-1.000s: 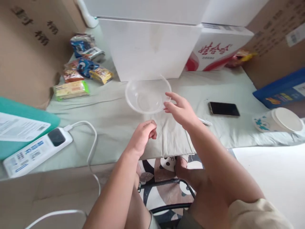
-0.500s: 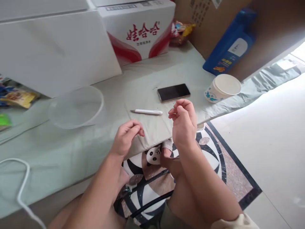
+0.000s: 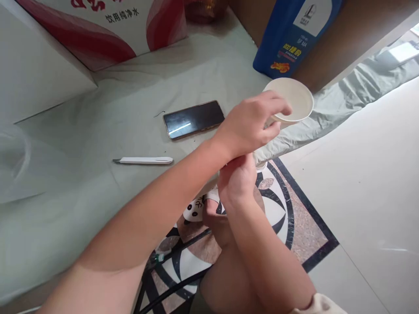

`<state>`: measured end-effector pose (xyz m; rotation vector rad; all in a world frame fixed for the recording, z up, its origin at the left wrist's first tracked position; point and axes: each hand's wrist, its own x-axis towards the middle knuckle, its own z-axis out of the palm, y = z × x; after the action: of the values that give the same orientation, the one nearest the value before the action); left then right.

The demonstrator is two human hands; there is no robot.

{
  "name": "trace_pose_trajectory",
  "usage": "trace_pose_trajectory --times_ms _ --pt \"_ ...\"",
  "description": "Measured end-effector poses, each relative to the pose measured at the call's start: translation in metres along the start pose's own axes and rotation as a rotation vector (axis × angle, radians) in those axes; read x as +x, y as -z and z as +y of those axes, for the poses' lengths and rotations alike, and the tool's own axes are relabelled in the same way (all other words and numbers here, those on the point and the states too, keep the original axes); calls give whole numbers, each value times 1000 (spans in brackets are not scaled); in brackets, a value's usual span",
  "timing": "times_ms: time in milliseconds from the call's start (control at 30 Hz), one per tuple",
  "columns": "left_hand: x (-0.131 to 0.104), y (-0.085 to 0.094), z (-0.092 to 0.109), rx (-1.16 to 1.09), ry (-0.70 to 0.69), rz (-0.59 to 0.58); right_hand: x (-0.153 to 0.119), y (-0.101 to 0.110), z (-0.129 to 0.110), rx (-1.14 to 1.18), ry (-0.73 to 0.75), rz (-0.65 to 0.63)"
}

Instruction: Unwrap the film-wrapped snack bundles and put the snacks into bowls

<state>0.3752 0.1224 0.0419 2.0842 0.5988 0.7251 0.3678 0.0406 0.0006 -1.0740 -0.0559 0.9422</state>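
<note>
My left hand (image 3: pixel 255 120) reaches across to the right, over my right wrist area, with its thumb and fingers around the near left rim of a white paper cup (image 3: pixel 294 98). Below it my right hand (image 3: pixel 237 176) is palm up, its fingers hidden under my left hand. Left of the hands a dark phone (image 3: pixel 193 119) lies flat on the pale green cloth (image 3: pixel 81 131). A white pen-like tool (image 3: pixel 145 160) with a grey tip pointing left lies nearer to me.
A blue bottle (image 3: pixel 294 39) leans against a brown cardboard box behind the cup. At the back left stands a red and white carton (image 3: pixel 108 35). A clear round tub (image 3: pixel 19 161) is at the left edge. The patterned floor mat (image 3: pixel 307 222) shows below.
My left hand has moved right, across my right hand, and reached the cup. The view has shifted closer and to the right.
</note>
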Motion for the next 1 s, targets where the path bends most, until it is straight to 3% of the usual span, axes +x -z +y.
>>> trace_pose_trajectory --times_ms 67,200,300,533,667,800,867,1000 --pt "17 -8 -1 154 -34 -94 -3 -7 3 92 -84 6" --pt "31 -14 3 490 31 -250 -19 -15 11 172 -258 51" --pt "29 -12 7 611 39 -250 -26 -11 19 121 -247 43" --pt "14 3 -6 597 64 -151 -24 -9 36 -64 -61 -104" --pt "11 18 -16 504 -26 -92 -32 -25 40 -44 -122 -136" --pt "7 33 -13 526 -131 -57 -41 -38 39 73 -218 -80" --pt "1 40 -9 565 -163 17 -44 -40 38 112 -229 -81" --pt "-20 59 -4 583 -284 294 -47 -41 37 57 -150 -150"
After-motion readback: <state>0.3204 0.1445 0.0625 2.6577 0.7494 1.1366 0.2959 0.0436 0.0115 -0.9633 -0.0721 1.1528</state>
